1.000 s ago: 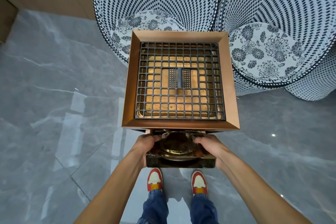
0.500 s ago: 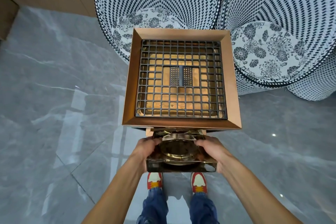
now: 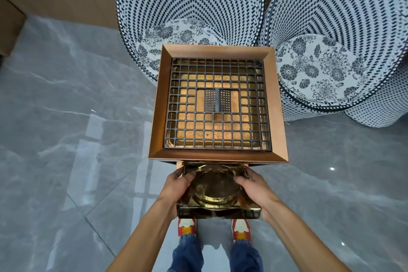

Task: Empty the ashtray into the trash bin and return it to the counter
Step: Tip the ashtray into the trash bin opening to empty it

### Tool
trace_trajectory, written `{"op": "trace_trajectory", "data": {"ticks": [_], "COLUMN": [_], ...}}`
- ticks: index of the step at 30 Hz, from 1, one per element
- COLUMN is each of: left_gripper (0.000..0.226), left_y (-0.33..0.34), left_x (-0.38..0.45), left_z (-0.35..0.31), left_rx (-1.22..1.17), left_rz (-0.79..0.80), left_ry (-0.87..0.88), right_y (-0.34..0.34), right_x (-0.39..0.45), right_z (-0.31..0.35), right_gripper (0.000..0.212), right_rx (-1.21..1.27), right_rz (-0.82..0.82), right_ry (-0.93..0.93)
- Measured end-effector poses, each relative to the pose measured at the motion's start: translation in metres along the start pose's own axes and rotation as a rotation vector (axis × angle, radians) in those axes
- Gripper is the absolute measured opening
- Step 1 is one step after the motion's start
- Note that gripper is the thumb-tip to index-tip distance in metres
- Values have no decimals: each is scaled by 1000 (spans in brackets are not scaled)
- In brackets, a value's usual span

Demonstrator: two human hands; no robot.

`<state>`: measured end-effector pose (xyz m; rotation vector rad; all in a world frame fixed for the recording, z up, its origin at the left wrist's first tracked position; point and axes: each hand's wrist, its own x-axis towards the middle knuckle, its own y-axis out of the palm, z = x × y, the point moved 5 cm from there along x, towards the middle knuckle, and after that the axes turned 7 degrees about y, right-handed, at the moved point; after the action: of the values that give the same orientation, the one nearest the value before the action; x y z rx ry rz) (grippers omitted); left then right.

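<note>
A square copper-coloured standing bin (image 3: 157, 104) with a black metal grid (image 3: 217, 104) set in its top stands right in front of me. Below its front edge a shiny gold tray (image 3: 217, 213) with a round ashtray bowl (image 3: 215, 185) in it sticks out towards me. My left hand (image 3: 176, 187) grips the tray's left side and my right hand (image 3: 254, 187) grips its right side. The tray's far end is hidden under the bin's rim.
Two round woven black-and-white chairs (image 3: 189, 4) (image 3: 344, 20) with floral cushions stand behind the bin, close against it. Glossy grey marble floor (image 3: 66, 139) lies to the left and right. My red-and-white shoes (image 3: 186, 226) are just under the tray. A wooden wall runs along the back left.
The gold tray has slid further out from under the bin towards me, held by both hands; more of the round bowl now shows.
</note>
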<state>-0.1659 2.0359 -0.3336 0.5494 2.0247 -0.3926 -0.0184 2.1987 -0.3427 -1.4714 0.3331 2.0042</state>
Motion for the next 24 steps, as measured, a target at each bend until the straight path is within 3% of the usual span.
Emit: {"op": "trace_trajectory", "data": {"ticks": [4, 11, 24], "left_gripper": [58, 55, 60], "left_y": [-2, -10, -35], "left_x": [-1, -19, -107], "left_z": [6, 36, 76], "left_rx": [-43, -57, -131], "left_rz": [-5, 5, 1], "left_ry": [40, 136, 261], "right_y": [4, 9, 11], "right_x": [-4, -16, -96], "right_z": [-14, -44, -83], "right_gripper": [55, 60, 61], "right_rx": [19, -69, 39], "right_rz": [-13, -69, -8], "right_ry": [-83, -271, -327]}}
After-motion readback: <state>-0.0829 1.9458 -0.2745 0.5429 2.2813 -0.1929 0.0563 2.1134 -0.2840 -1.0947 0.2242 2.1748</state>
